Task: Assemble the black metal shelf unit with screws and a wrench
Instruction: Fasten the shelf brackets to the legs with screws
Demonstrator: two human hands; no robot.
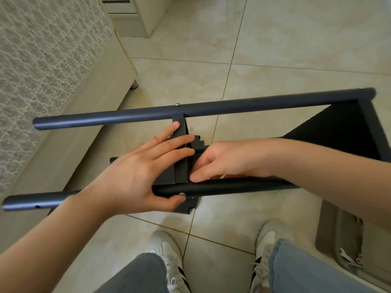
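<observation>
The black metal shelf unit lies on its side on the tiled floor. Its far tube (211, 109) carries a silver screw (177, 104) where the middle shelf panel (181, 163) joins it. The near tube (232, 188) runs under both hands. My left hand (135, 174) lies flat on the panel's edge, fingers spread, with the thumb pressing a screw head (182, 194) on the near tube. My right hand (224, 161) reaches in from the right behind the panel, thumb on the near tube; what its fingers hold is hidden. A second black panel (342, 127) closes the right end.
A bed with a lace cover (42, 60) runs along the left. A grey tray (347, 240) at the lower right holds a small wrench (347, 258) and loose parts. My two shoes (169, 250) stand just in front of the unit. Open tiles lie beyond it.
</observation>
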